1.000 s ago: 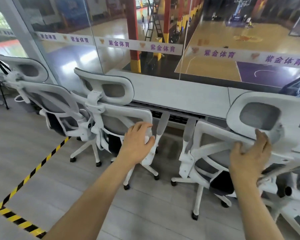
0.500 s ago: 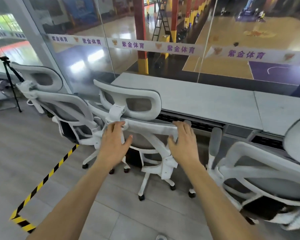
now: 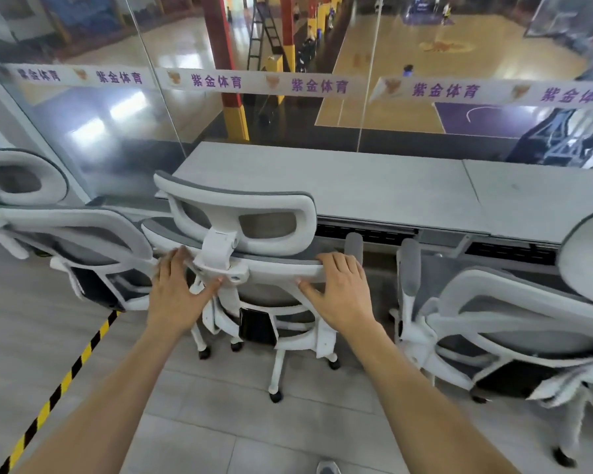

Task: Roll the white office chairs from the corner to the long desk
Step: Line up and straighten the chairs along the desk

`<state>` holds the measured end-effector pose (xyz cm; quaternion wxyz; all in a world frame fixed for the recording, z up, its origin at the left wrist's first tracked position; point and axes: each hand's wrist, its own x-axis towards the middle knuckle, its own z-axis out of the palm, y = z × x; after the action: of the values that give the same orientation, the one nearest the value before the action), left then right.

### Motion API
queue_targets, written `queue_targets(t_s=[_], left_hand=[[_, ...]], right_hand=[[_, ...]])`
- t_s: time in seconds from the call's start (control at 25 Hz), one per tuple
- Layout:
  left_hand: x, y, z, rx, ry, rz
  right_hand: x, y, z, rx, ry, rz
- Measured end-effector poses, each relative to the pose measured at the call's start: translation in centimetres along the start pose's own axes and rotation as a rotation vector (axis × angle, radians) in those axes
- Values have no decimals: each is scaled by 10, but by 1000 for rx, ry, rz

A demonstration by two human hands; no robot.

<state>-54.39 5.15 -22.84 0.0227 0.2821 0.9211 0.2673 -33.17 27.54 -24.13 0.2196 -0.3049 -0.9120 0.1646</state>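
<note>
A white office chair (image 3: 240, 206) with grey mesh stands in the middle, its back toward me and its headrest close to the edge of the long grey desk (image 3: 356, 186). My left hand (image 3: 177, 292) grips the top rim of its backrest just left of the headrest post, fingers over the rim and thumb below. On the right side of the same rim my right hand (image 3: 339, 292) holds it the same way. The chair's wheels rest on the floor.
A second white chair (image 3: 83, 230) stands touching on the left by the glass wall (image 3: 117, 114). A third chair (image 3: 510, 302) stands at the desk on the right, its armrests near mine. Yellow-black floor tape (image 3: 65, 381) runs along the lower left.
One second ago my right hand was on the right-hand chair; it moved over to the middle chair's backrest. Both hands now hold that rim, and I stand closer to it.
</note>
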Motion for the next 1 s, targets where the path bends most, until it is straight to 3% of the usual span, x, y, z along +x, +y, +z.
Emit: queue_targets(t_s=[0.24,1.0], left_hand=[[-13,-1,3,-57,37,180],[-13,40,20,-80,-28,172]], right_hand=[[-37,4,-9,67,42,110],[-37,27,-23,186,82,248]])
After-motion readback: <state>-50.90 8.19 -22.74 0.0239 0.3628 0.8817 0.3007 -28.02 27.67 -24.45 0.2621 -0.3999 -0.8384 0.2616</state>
